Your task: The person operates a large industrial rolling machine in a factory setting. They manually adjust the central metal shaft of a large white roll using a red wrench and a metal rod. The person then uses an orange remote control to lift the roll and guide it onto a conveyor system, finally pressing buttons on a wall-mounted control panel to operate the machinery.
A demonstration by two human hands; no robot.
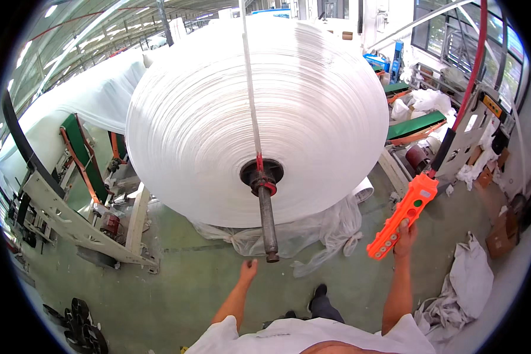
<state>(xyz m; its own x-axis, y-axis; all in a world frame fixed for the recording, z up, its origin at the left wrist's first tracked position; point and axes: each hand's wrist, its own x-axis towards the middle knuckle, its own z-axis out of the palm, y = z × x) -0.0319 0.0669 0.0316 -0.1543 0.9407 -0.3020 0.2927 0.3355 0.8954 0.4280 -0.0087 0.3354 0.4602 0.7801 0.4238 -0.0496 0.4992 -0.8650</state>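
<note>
A huge roll of white sheet material (206, 130) fills the middle of the head view, its round end towards me. From its dark core a steel shaft (268, 227) sticks out at me, and a red-marked strap (251, 88) runs upward from the shaft beside a red collar (264, 187). My right hand (403, 239) is wrapped around an orange hoist pendant (402, 217) with several buttons, hanging on a red cable (475, 65). Just left of the shaft's free end, apart from it, is my left hand (249, 271), fingers curled with nothing visible in them.
Crumpled clear plastic film (312, 236) lies on the green floor under the roll. Machine frames stand on both sides, the left one (94, 227) with a green padded arm (84, 156). White cloth (463, 283) and a cardboard box (504, 233) are at right, black rings (79, 324) at lower left.
</note>
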